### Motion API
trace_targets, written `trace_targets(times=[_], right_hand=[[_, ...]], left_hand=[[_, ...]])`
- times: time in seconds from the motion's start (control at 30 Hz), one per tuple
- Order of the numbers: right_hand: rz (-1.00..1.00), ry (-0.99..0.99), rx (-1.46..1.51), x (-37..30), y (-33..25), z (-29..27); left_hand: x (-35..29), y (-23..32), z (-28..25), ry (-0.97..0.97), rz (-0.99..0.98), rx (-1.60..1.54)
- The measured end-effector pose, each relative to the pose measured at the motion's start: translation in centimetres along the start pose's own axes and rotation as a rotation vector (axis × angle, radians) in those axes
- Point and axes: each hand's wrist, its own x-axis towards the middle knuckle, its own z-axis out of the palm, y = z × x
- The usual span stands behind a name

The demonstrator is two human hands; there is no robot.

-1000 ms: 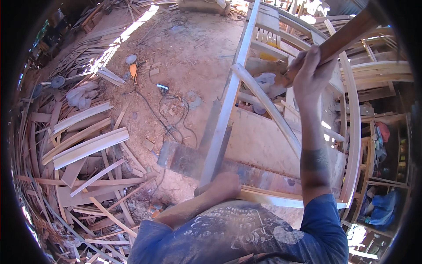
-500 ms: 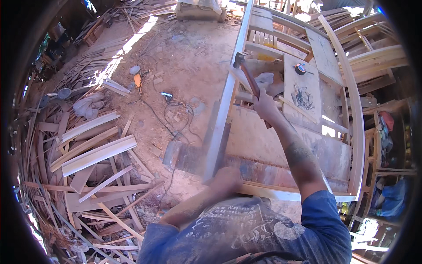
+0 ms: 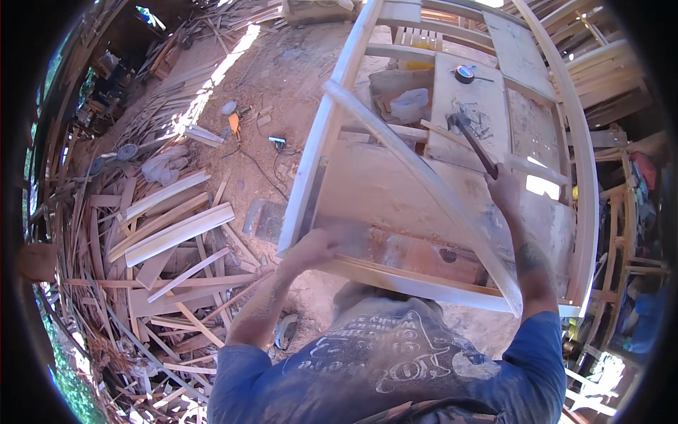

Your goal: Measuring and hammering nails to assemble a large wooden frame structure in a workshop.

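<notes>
over the pale panel, i've got the hammer w/ right hand wrapped round its handle, prob stiff n head-heavy so best held near the butt, left hand at wooden frame corner, cant tell if gripping tbh

The slanting stick blocks the way across the wooden frame. Left of the stick, a hand could slide over the flat board. Right of the stick, the hammer, little dark bits and tape measure get in the way.
</notes>
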Motion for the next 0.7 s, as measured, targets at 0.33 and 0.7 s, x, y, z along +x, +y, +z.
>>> trace_targets(times=[0.33,0.7], right_hand=[[-0.063,-0.024,-0.053,-2.1,8.2,0.5],[0.021,-0.216,0.453,-9.4,12.9,-9.2]], left_hand=[[4.8,21.6,-2.5,0.139,0.050,-0.139],[23.6,31.8,7.3,0.133,0.371,-0.148]])
